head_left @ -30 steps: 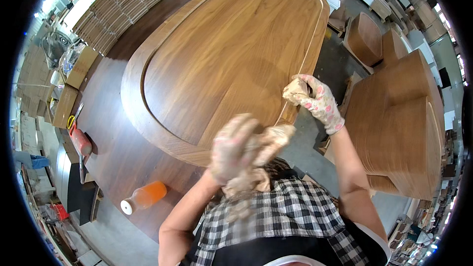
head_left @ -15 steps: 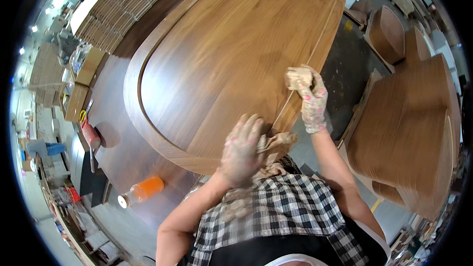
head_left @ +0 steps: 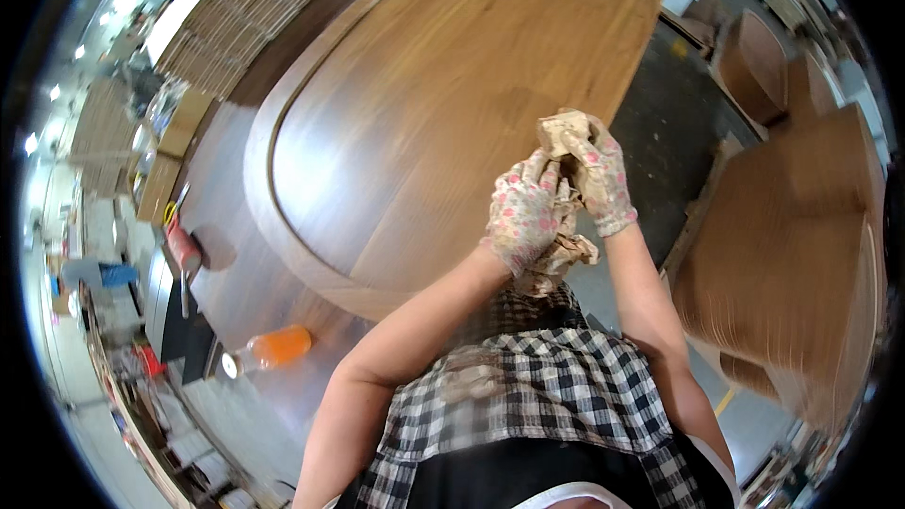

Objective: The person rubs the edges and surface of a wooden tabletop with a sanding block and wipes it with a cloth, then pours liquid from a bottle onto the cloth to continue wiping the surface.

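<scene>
Both of my hands wear pale gloves with pink spots and are together above the right edge of a large brown wooden tabletop (head_left: pixel 405 132) with rounded ends and an inlaid curved line. My right hand (head_left: pixel 603 174) is closed on a crumpled, stained beige rag (head_left: pixel 566 132). Close against it, my left hand (head_left: pixel 523 212) grips more of the same beige cloth (head_left: pixel 564 254), which hangs down toward my checked apron. Whether this is one rag or two I cannot tell, since the hands cover the middle.
On the left of the dark work table lie an orange-filled bottle (head_left: pixel 281 347), a red-handled tool (head_left: pixel 184 250) and yellow-handled scissors (head_left: pixel 172 212). Flat cardboard (head_left: pixel 240 19) is stacked at the far left. Curved brown wooden pieces (head_left: pixel 778 245) stand at the right.
My left hand has moved right and up from the tabletop's near edge, bringing its cloth to my right hand. My right hand has shifted slightly and still holds its rag.
</scene>
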The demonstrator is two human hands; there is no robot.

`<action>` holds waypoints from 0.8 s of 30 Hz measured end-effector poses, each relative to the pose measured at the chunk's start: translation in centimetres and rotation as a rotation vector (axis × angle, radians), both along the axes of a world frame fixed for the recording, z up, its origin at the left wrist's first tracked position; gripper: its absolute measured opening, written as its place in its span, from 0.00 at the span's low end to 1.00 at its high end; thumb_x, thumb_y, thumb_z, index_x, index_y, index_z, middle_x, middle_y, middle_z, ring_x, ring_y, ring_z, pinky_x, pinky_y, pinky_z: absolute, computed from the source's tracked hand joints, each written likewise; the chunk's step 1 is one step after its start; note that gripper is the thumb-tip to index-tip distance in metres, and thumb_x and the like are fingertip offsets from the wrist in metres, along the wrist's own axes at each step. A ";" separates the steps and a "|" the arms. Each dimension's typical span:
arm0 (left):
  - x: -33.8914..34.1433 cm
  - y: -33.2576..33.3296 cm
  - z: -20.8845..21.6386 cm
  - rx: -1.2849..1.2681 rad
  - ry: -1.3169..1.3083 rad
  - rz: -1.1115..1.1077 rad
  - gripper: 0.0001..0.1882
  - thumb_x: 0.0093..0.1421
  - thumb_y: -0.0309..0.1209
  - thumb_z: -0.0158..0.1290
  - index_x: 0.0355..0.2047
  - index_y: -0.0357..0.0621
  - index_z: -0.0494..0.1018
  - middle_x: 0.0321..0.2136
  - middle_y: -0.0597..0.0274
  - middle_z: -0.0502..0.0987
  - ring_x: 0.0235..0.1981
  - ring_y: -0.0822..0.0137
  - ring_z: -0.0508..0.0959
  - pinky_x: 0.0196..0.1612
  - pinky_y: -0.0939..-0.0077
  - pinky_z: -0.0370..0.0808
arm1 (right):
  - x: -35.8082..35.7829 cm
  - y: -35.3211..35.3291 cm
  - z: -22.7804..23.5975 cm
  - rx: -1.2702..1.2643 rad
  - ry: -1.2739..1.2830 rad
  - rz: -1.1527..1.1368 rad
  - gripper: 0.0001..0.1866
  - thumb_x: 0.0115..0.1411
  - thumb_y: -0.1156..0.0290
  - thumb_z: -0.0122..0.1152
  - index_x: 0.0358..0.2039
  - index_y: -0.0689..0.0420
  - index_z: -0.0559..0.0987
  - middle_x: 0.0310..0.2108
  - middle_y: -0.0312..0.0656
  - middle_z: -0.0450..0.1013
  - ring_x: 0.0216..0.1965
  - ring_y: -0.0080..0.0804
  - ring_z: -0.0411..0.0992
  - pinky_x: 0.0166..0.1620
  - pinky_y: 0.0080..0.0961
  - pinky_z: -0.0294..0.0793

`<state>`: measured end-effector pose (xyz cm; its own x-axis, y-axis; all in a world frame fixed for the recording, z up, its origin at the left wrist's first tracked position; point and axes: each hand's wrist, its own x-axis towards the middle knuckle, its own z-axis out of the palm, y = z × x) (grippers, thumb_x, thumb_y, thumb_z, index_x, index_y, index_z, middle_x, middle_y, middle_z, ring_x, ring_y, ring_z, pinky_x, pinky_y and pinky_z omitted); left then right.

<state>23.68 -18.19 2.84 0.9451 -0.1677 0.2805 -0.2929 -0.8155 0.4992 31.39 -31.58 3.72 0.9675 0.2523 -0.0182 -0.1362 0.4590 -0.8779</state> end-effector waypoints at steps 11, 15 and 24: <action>-15.6 15.1 4.1 0.421 0.201 0.376 0.25 0.58 0.33 0.59 0.56 0.44 0.71 0.56 0.57 0.72 0.55 0.56 0.73 0.59 0.59 0.71 | -0.1 -0.1 -1.5 -0.332 -0.244 -0.043 0.19 0.67 0.72 0.59 0.57 0.62 0.74 0.51 0.40 0.75 0.51 0.27 0.74 0.53 0.24 0.75; -17.4 24.4 2.4 0.237 -0.124 0.755 0.22 0.52 0.22 0.59 0.50 0.40 0.75 0.51 0.48 0.74 0.53 0.48 0.72 0.55 0.59 0.72 | -0.4 0.7 -0.6 -0.346 -0.173 -0.040 0.19 0.66 0.73 0.60 0.57 0.62 0.74 0.50 0.39 0.75 0.50 0.27 0.74 0.53 0.24 0.75; -17.2 15.6 3.4 0.249 -0.299 0.345 0.20 0.57 0.39 0.64 0.50 0.55 0.77 0.41 0.66 0.74 0.52 0.64 0.72 0.58 0.59 0.68 | -0.4 0.8 -0.8 -0.411 -0.189 -0.073 0.20 0.65 0.71 0.62 0.57 0.60 0.75 0.47 0.38 0.77 0.45 0.24 0.75 0.44 0.19 0.77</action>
<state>6.48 -2.59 6.27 0.8417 0.0428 0.5382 -0.0867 -0.9732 0.2131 30.94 -30.80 2.91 0.9785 0.1918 0.0761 0.0638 0.0699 -0.9955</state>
